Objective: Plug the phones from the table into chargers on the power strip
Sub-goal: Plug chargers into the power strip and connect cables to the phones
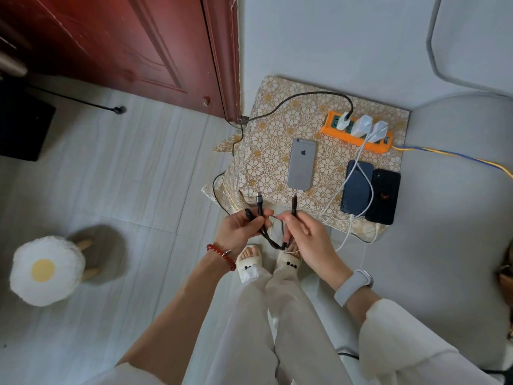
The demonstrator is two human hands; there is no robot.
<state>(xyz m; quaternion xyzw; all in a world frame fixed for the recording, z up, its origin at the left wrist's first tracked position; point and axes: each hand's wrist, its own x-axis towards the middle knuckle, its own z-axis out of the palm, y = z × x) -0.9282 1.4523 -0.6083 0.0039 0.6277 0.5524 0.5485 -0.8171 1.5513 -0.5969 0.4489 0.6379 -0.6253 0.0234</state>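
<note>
Holding a black multi-head cable (273, 240) in front of the table (266, 112), I am pinching one connector (259, 207) in my left hand (241, 232) and another connector (294, 208) in my right hand (308, 237); both hands are clamped on the plugs, tips pointing away from me. The silver phone (302, 163) is lying back-up at the table's middle, its near edge just beyond the right connector. I am judging that the correct head must be chosen first, then aligned square with the port and pushed straight, without bending the plug. Two dark phones (370, 191) are lying side by side at the near right, with white cables (361, 173) running over them from the chargers (363, 125) on the orange power strip (333, 127) at the far right. The table is wearing a floral cloth. A red-brown door (125, 37) is standing far left, and a fried-egg stool (47, 269) is sitting on the pale floor (138, 162) at the near left.
</note>
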